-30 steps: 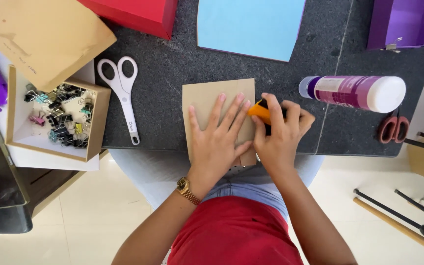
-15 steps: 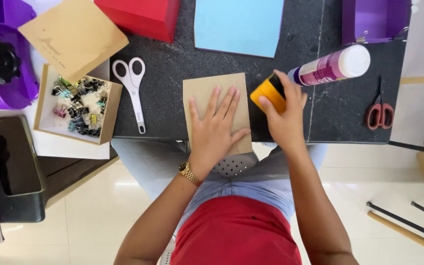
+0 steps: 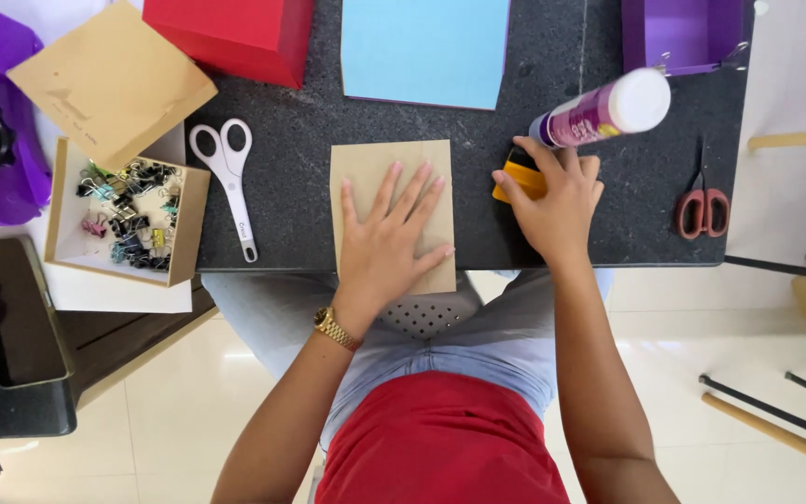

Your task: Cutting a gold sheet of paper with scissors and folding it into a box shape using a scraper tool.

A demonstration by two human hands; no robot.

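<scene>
Right hand [image 3: 552,201] moved orange cutter [image 3: 521,180] off cardboard [image 3: 366,168], beside glue stick [image 3: 599,112].

The left hand [image 3: 392,238] lies flat with spread fingers on a brown card [image 3: 363,168] on the dark surface [image 3: 300,121]. The right hand [image 3: 557,201] grips an orange cutter [image 3: 518,179], just beside a glue bottle [image 3: 599,109]. White scissors [image 3: 228,182] lie left of the card.

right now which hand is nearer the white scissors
Left. The left hand lies flat on the brown card, just right of the white scissors. The right hand is farther right, by the glue bottle.
</scene>
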